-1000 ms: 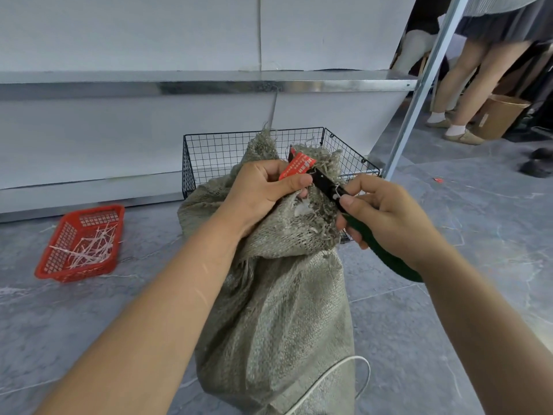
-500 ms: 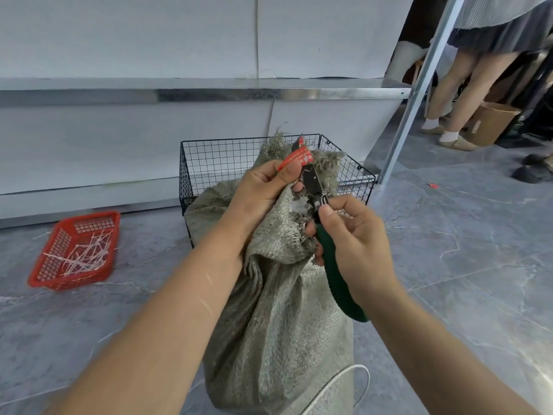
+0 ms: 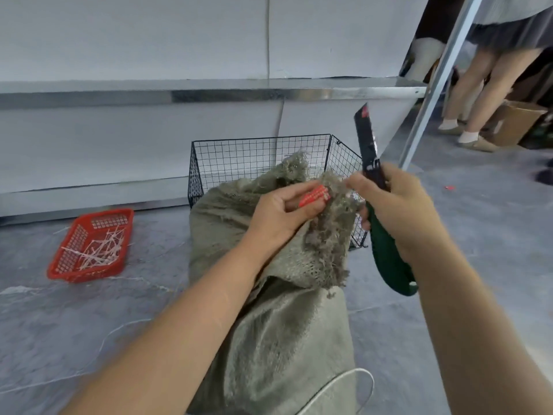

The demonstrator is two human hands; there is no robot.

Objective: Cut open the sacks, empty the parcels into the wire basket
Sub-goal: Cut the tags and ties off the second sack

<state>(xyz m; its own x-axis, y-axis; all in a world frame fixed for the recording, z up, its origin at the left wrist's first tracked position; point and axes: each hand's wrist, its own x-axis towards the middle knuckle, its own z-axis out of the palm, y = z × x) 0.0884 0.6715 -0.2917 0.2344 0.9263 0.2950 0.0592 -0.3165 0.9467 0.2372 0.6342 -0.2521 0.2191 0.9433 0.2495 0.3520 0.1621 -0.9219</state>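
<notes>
Grey stone floor [image 3: 493,235] runs to a metal shelf [image 3: 209,92], with the wire basket [image 3: 254,157] standing below it. Against the basket's front leans the sack [image 3: 269,324], its frayed mouth and a red tag [image 3: 314,197] pinched in the left hand [image 3: 281,217]. Just beside, the right hand [image 3: 398,208] grips a green-handled knife [image 3: 386,250], blade pointing up.

The sack [image 3: 269,339] ran off-frame at 6 o'clock; it hid much of the wire basket [image 3: 254,157]; the right grip [image 3: 398,205] covered part of the knife [image 3: 366,139]; a bystander [image 3: 490,85] at 1 o'clock was cropped above the skirt.
</notes>
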